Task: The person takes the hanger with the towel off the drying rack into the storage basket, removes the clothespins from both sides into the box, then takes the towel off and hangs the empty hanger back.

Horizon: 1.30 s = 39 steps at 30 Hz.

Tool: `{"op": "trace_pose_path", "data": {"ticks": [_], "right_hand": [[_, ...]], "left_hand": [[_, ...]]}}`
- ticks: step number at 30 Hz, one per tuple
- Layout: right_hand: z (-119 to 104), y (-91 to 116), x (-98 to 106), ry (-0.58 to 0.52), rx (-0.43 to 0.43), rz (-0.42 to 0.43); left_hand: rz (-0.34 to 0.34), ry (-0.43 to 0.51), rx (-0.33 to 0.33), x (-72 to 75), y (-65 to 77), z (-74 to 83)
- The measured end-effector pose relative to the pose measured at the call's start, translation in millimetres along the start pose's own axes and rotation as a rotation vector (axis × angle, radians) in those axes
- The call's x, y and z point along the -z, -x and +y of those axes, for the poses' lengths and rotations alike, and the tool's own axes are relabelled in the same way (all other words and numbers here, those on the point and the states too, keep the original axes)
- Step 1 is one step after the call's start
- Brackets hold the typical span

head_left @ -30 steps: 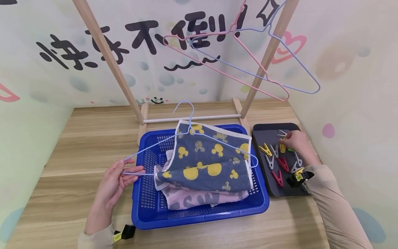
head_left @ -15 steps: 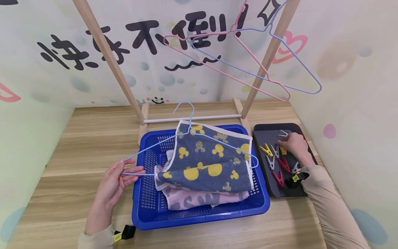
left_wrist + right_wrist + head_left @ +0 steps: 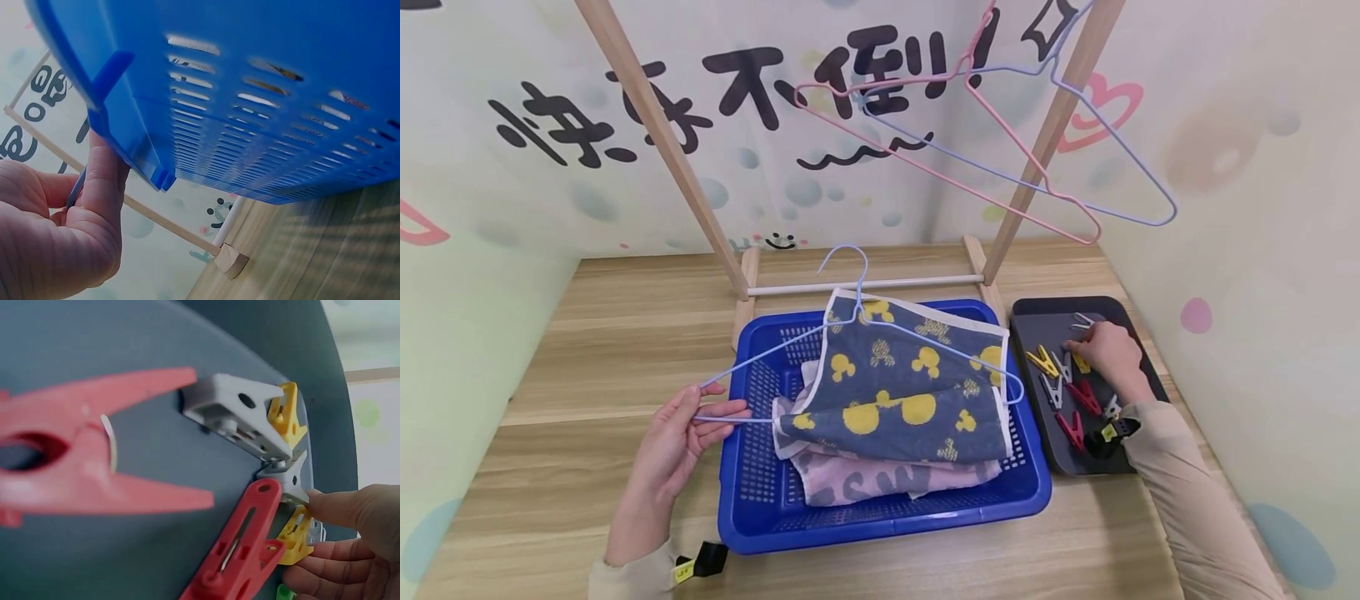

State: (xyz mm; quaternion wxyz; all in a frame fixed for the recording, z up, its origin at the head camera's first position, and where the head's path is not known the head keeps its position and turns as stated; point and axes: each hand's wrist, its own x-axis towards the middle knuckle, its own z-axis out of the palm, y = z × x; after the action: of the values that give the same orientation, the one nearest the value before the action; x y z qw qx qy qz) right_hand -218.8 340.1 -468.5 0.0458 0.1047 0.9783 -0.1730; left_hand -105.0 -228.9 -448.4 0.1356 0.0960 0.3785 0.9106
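Observation:
In the head view, my left hand (image 3: 677, 433) pinches the left end of a light-blue wire clothes hanger (image 3: 790, 340). A blue-grey towel with yellow mouse-head shapes (image 3: 880, 383) is folded over the hanger's lower bar, above the blue basket (image 3: 887, 527). My right hand (image 3: 1112, 350) reaches into the black tray (image 3: 1033, 312), with thumb and fingers on either side of a clothespin; a grey tip shows at the fingertips. In the right wrist view, the thumb meets a grey clothespin (image 3: 290, 478), and a yellow clothespin (image 3: 294, 537) lies between thumb and fingers.
Pink cloth (image 3: 895, 479) lies in the basket under the towel. Red clothespins (image 3: 1070, 429) and several others lie in the tray. Behind the basket stands a wooden rack (image 3: 655, 125), where a pink hanger (image 3: 925, 171) and a blue hanger (image 3: 1127, 154) hang.
My right hand has shifted slightly left and down within the tray, its fingers lowered among the clothespins. The left hand, hanger and towel stay still.

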Motion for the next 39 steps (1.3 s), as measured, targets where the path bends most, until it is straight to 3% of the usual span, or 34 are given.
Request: {"op": "trace_pose_path", "data": {"ticks": [6,11,15,18,24,32,36,39], "right_hand": [[-17,15,-2,-0.026,0.074,0.248],[-41,39,-1,-0.160,0.231,0.431],[-59,60,3,-0.259,0.359,0.510],[-70,75,7,-0.309,0.449,0.490],[-86,101,8,-0.375,0.597,0.347],[-98,120,5,-0.289,0.668,0.412],[-105,125,3,-0.307,0.714,0.333],[-110,128,3,-0.305,0.696,0.259]], "left_hand": [[0.007,0.006,-0.003,0.2,0.2,-0.6],[0.020,0.003,-0.004,0.0,0.2,-0.9],[0.033,-0.003,-0.003,-0.5,0.0,-1.0],[0.040,0.002,-0.001,-0.7,-0.4,-1.0],[0.055,0.013,-0.007,-0.8,-1.0,-1.2],[0.113,0.016,-0.045,-1.5,-0.7,-1.2],[0.124,0.037,-0.052,-2.0,-1.9,-2.2],[0.125,0.057,-0.060,-2.2,-2.7,-2.9]]}}
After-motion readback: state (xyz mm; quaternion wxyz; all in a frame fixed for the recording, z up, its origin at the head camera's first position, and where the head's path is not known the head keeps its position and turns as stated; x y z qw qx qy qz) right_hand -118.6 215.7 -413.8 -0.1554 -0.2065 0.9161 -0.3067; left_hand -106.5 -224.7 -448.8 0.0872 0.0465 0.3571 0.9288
